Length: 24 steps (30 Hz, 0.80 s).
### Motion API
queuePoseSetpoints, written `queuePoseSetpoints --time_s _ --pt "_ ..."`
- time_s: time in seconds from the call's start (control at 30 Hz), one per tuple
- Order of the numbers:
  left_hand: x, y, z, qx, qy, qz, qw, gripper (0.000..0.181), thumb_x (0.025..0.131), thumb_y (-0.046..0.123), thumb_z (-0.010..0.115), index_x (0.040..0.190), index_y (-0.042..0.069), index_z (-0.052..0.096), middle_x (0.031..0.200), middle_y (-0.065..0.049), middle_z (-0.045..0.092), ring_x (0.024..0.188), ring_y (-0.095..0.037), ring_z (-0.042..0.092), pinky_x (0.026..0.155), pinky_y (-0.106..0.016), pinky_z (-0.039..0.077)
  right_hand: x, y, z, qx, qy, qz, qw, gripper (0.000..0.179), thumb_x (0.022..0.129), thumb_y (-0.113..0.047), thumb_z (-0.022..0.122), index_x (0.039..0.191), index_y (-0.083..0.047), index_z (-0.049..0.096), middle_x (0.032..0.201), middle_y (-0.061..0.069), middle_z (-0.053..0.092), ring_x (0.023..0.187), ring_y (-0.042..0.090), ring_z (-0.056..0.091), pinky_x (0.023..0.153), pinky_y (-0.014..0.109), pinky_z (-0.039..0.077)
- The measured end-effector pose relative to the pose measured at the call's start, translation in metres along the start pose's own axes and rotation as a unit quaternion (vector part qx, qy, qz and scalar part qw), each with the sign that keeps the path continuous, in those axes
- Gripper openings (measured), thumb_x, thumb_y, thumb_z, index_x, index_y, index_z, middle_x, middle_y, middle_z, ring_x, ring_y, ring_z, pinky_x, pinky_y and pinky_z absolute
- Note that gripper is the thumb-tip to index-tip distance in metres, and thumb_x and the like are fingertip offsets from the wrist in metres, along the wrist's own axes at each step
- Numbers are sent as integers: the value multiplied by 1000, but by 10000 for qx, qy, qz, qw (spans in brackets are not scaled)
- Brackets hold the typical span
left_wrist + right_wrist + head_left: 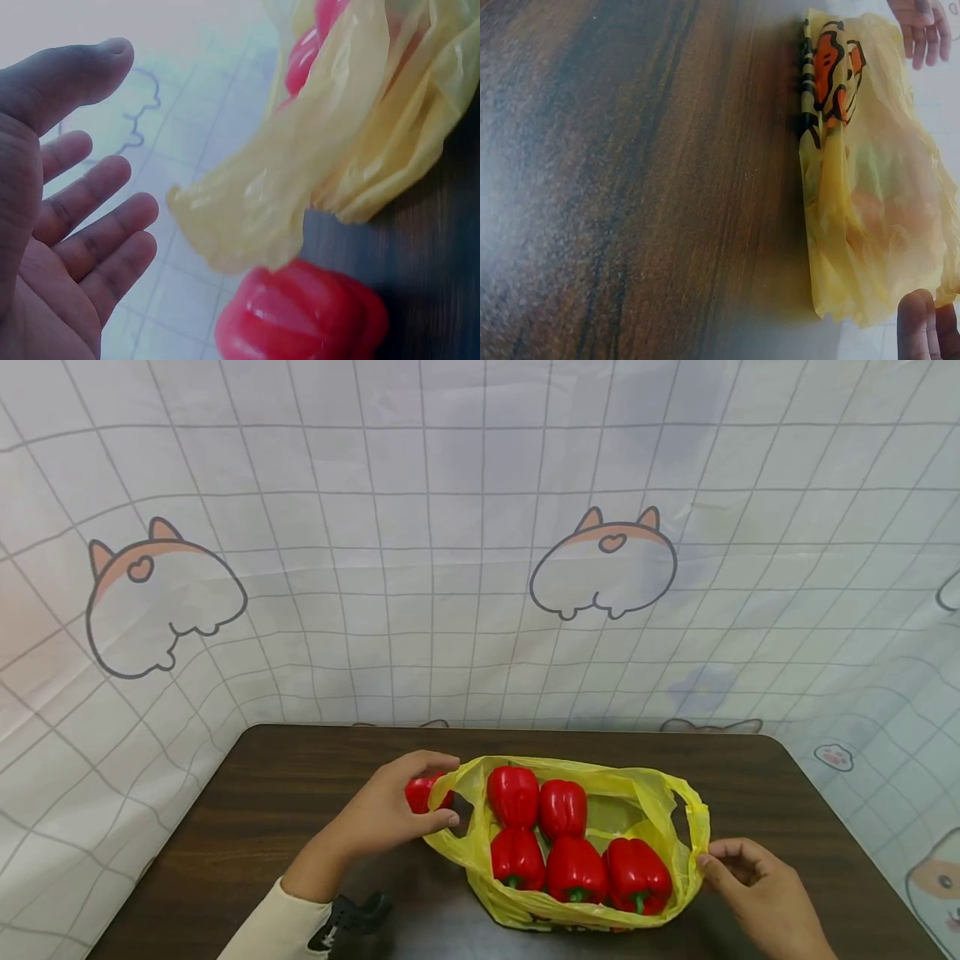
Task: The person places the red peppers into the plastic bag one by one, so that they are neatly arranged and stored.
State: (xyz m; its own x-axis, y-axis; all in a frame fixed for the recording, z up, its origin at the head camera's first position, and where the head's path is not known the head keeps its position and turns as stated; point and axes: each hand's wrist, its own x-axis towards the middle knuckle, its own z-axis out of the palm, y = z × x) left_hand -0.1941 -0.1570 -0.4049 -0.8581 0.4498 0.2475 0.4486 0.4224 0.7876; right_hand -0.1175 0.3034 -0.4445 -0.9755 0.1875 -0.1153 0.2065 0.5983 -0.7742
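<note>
A yellow plastic bag (491, 893) stands with its mouth spread wide, and several red bell peppers (574, 868) lie inside it. My left hand (378, 806) is beside the bag's left handle, thumb and fingers apart. In the left wrist view that hand (82, 217) holds nothing, and the loose handle (247, 202) hangs a short way from its fingertips. Another red bell pepper (300, 315) lies outside the bag, partly behind my left hand in the head view. On the other side, my right hand (772, 893) pinches the bag's edge by the right handle with thumb and forefinger.
The bag is on a dark wood-grain table (285, 793). A white grid-patterned cloth (450, 568) with cartoon animals hangs behind and at both sides. Black and orange printing (832, 75) marks the bag's near side. A black wrist strap (352, 914) crosses the left sleeve.
</note>
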Motion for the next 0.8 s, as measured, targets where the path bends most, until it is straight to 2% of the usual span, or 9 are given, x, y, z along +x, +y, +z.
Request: queuePoseSetpoints --time_s 0.1,0.27,0.4,0.6,0.8 --pt "-3 -4 -4 -16 63 -48 10000 63 82 30 88 138 17 61 135 2 61 111 -29 63 90 -50 57 1 0 0 15 -22 58 10000 49 96 -44 72 119 -2 66 99 5 75 87 20 73 69 27 54" --pt "-6 -9 -11 250 190 -94 9995 62 81 32 89 135 22 62 134 4 62 119 -31 60 94 -50 55 1 -1 0 41 -39 94 9999 49 95 -45 72 119 -2 66 99 5 75 88 21 73 69 28 55" --pt "-9 -16 -17 455 287 -115 9985 63 81 30 90 136 19 62 134 4 62 122 -31 58 99 -52 52 0 -1 -1 43 -20 84 10000 47 96 -43 72 118 -2 66 98 5 75 87 20 73 69 29 54" --pt "-14 -32 -25 590 305 -251 9975 66 83 26 88 140 18 58 138 1 61 124 -31 59 102 -58 47 -1 0 -1 10 26 4 10000 44 97 -41 71 118 -2 66 97 5 76 85 19 73 69 28 54" --pt "-16 -48 -28 755 250 -463 9958 68 83 21 88 143 15 56 141 -4 59 128 -37 56 104 -63 44 -2 0 -1 -19 66 -101 9999 43 98 -38 71 118 -1 65 96 5 75 85 18 73 69 27 54"
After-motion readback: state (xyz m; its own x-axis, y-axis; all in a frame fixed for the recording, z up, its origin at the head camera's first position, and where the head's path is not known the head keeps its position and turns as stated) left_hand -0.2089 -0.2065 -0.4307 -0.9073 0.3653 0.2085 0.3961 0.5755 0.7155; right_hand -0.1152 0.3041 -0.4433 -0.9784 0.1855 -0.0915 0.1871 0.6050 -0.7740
